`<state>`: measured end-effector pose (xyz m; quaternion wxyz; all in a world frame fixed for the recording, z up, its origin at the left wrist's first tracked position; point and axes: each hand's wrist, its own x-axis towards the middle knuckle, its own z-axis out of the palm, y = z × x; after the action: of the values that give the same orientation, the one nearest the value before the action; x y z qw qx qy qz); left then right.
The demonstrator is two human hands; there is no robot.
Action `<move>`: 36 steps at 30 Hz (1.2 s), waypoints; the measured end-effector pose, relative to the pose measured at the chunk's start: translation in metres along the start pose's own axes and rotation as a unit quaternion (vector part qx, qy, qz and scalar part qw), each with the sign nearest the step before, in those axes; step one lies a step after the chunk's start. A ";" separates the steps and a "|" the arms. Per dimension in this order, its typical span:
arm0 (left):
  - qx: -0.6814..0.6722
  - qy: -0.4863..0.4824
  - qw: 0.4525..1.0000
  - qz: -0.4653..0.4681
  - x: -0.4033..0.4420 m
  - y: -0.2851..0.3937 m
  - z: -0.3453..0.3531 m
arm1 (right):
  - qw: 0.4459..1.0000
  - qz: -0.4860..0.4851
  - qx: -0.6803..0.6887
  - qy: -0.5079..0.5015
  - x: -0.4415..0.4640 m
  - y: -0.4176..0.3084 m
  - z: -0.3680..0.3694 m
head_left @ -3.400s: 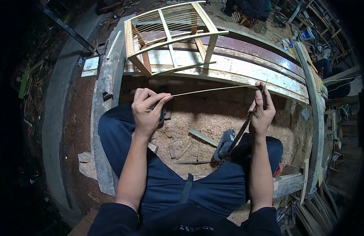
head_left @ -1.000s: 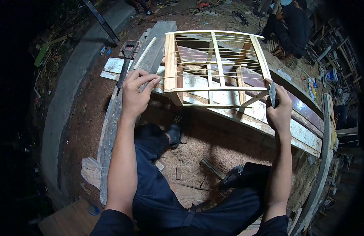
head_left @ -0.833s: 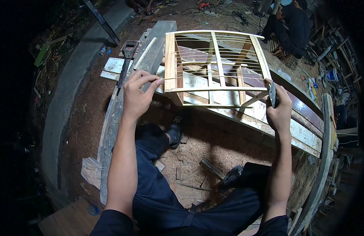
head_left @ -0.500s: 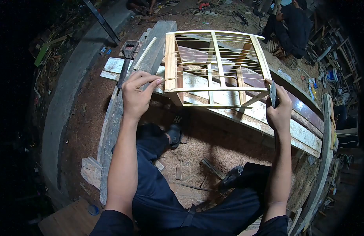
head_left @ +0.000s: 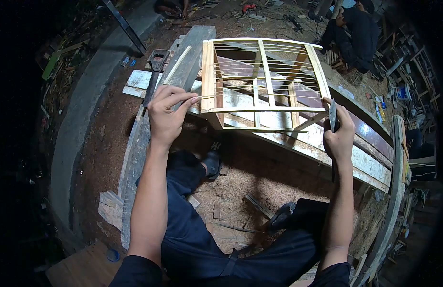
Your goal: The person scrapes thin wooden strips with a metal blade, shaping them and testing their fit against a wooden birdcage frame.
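Note:
A light wooden frame with several thin slats across its top stands on the boards. My left hand pinches one end of a thin strip at the frame's left side. That strip lies across the frame near its front rail. At the frame's right front corner, my right hand is closed round a knife, its blade pointing up and its dark handle running down along the wrist. The strip's right end is close to the right fingertips.
Long boards run under the frame. A handsaw lies on the left beam. Wood offcuts and shavings cover the ground between my feet. A crouching person is at the back right; another person's hands show at the top.
Since the earliest frame, the view has shifted and the strip has gone from above my lap to across the frame, still between my hands. Over the last second hardly anything has moved.

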<state>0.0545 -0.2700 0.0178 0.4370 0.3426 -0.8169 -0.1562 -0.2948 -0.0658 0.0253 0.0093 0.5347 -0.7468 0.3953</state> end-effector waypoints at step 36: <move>0.133 -0.091 0.983 0.091 -0.007 0.006 0.000 | 1.000 0.017 0.002 -0.003 0.000 0.001 0.002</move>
<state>0.0550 -0.2612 0.0171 0.3238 0.3059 -0.8946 -0.0365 -0.2950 -0.0673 0.0235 -0.0012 0.5228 -0.7551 0.3956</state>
